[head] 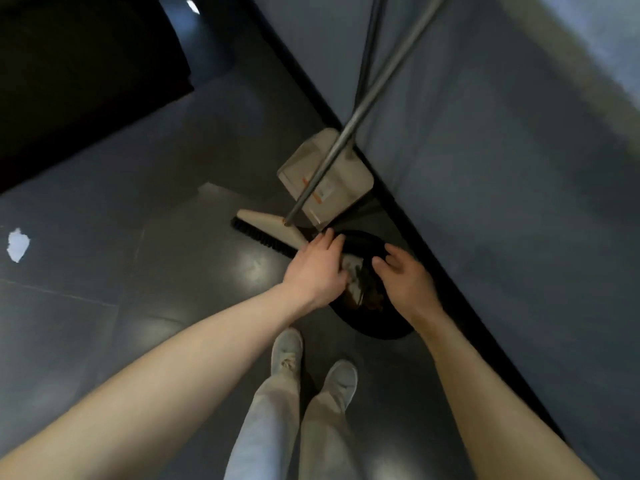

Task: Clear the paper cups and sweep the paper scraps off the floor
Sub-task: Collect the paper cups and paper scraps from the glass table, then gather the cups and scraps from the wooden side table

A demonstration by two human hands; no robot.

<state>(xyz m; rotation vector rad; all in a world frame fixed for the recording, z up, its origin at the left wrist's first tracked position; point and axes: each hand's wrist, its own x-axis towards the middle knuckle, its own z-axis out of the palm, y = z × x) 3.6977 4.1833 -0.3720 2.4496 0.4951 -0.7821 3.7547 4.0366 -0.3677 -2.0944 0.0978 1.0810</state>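
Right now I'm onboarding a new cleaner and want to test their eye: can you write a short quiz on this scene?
1. The left hand and the right hand are both above which? A black bin; B dustpan; C shoes.
2. True or false: no hand holds the broom handle.
3. Fill in: the white paper scrap lies on the floor to the person's ____.
Key: 1 A; 2 true; 3 left.
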